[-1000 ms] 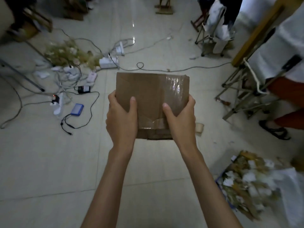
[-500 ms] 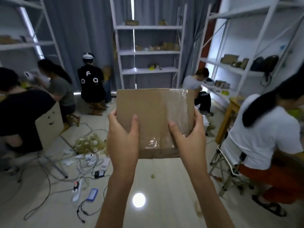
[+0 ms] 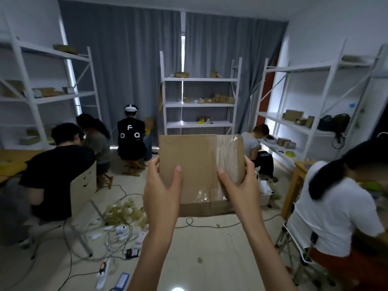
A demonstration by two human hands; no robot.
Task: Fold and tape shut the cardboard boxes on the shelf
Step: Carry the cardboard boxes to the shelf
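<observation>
Held up at arm's length in front of the camera, the cardboard box (image 3: 197,171) sits between both hands, its broad face toward the viewer and clear tape (image 3: 227,162) glinting down its right part. The left hand (image 3: 162,193) grips the box's lower left edge, thumb laid flat on the face and fingers wrapped behind; the right hand (image 3: 241,191) clasps the lower right edge the same way, thumb on the tape. Below lie cables and power strips (image 3: 117,234) on the floor. Beyond, several people sit working, and a white shelf (image 3: 199,103) with small boxes stands against grey curtains (image 3: 126,70).
</observation>
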